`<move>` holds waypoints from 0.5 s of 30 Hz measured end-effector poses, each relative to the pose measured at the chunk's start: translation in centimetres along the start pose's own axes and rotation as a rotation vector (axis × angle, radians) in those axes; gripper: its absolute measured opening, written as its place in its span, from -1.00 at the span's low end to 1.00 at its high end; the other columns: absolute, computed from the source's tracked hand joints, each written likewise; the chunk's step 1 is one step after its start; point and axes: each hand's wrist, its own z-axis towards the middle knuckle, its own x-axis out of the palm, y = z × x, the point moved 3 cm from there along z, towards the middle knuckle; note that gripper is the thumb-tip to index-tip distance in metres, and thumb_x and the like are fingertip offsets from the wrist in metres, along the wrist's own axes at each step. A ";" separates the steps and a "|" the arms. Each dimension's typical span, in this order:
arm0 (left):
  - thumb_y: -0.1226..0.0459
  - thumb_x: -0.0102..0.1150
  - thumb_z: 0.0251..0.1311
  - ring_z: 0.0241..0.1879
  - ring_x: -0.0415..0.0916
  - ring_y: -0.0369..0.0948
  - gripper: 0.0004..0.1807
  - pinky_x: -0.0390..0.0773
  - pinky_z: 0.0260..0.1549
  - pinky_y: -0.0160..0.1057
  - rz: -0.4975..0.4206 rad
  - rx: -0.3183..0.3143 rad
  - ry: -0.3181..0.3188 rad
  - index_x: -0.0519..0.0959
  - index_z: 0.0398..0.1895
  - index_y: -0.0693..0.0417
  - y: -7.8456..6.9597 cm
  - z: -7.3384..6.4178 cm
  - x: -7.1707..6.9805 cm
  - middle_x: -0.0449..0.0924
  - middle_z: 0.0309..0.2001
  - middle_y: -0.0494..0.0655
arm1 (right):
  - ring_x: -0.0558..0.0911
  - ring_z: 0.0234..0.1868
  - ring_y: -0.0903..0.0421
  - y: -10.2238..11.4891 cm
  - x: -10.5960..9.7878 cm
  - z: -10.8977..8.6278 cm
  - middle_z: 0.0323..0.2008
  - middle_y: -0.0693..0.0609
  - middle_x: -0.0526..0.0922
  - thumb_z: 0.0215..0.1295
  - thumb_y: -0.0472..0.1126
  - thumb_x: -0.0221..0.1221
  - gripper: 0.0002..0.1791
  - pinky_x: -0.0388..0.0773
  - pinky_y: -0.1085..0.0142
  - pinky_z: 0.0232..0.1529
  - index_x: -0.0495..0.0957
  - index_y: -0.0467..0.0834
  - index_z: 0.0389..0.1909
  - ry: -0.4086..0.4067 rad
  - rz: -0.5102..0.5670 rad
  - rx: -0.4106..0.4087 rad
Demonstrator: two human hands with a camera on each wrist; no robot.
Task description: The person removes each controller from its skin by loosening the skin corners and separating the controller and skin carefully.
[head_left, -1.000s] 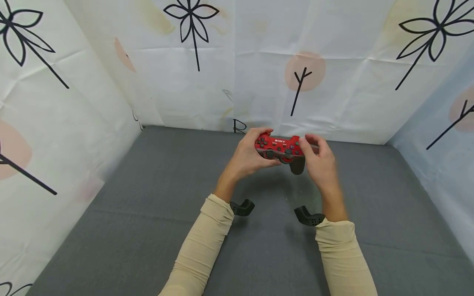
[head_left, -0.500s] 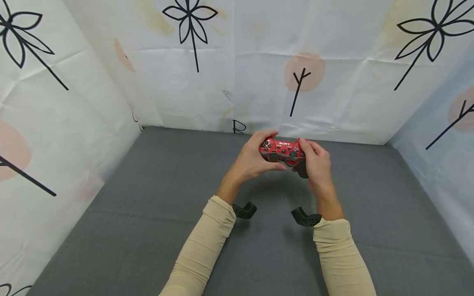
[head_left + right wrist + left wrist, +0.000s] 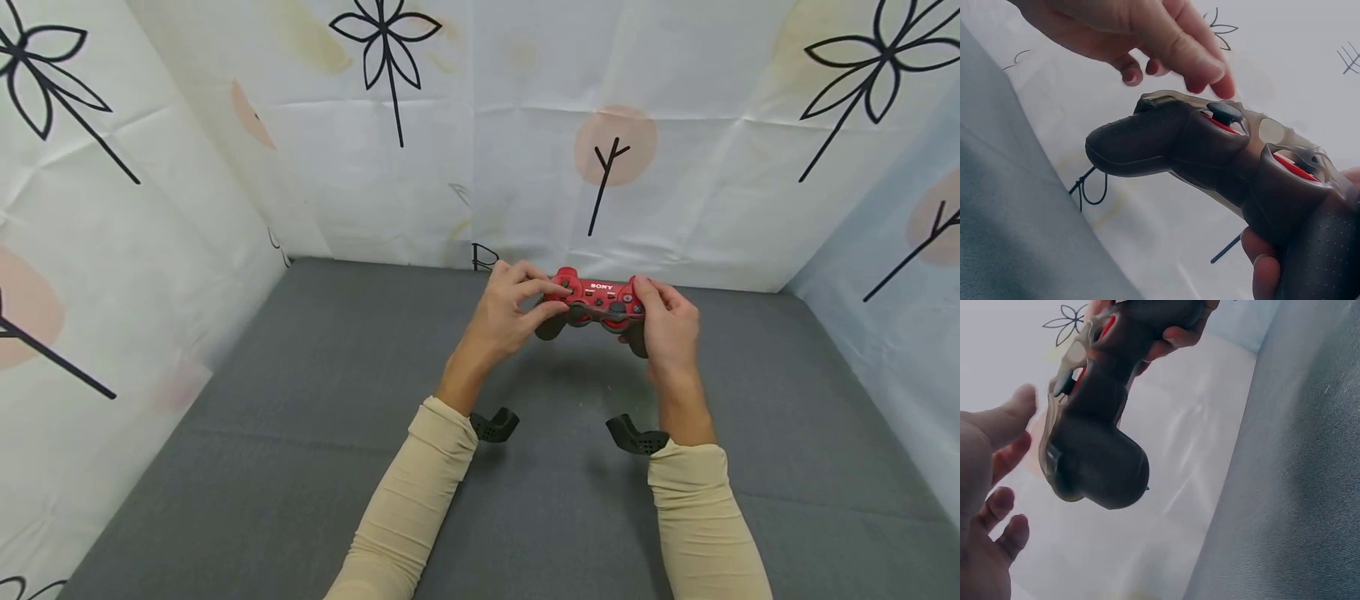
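Observation:
A red Sony game controller [image 3: 611, 290] with dark grips and a translucent cover is held up above the grey table. My right hand [image 3: 671, 333] grips its right end, thumb on top; in the right wrist view the fingers of the right hand [image 3: 1264, 272] wrap under the dark handle. My left hand [image 3: 495, 315] is at the left end, index finger and thumb extended over the face. In the left wrist view a gap separates the left hand [image 3: 979, 462] from the controller [image 3: 1094, 450]. The right wrist view shows the left fingertips just above a thumbstick [image 3: 1225, 112].
The grey cloth-covered table [image 3: 300, 467] stretches below both arms. White patterned sheets [image 3: 525, 167] hang behind it and along both sides, the back one close beyond the controller. A black wrist mount [image 3: 495, 426] sticks out from each wrist.
The left hand has let go of the controller's left handle, which now shows, and its fingers lie over the face. The right hand has moved the controller slightly right.

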 end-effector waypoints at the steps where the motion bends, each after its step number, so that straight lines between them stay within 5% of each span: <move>1: 0.19 0.41 0.23 -0.15 0.22 -0.15 -0.79 0.27 -0.14 -0.20 0.008 -0.002 0.020 0.79 -0.10 0.00 0.0 0.0 0.1 0.59 -0.12 -0.14 | 0.63 -0.52 0.27 0.0 0.0 0.0 -0.36 0.21 0.65 0.45 0.09 0.20 -0.50 0.59 0.39 -0.60 0.60 -0.23 0.15 0.004 -0.004 -0.002; 7: 0.21 0.37 0.27 -0.23 0.22 -0.15 -0.85 0.26 -0.13 -0.20 0.025 -0.022 0.083 0.80 -0.14 -0.03 0.2 -0.1 0.3 0.57 -0.16 -0.13 | 0.62 -0.49 0.28 0.2 0.1 -0.1 -0.34 0.22 0.63 0.47 0.11 0.16 -0.44 0.59 0.41 -0.57 0.56 -0.24 0.24 0.022 -0.060 -0.008; 15: 0.18 0.16 0.46 -0.12 0.40 -0.18 -0.82 0.52 -0.07 -0.24 0.117 -0.226 0.292 0.69 -0.08 0.03 0.1 -0.2 1.3 0.54 -0.10 -0.12 | 0.60 -0.50 0.34 -0.5 0.3 0.0 -0.39 0.30 0.59 0.44 0.17 0.17 -0.40 0.60 0.42 -0.57 0.56 -0.18 0.28 0.000 -0.225 -0.040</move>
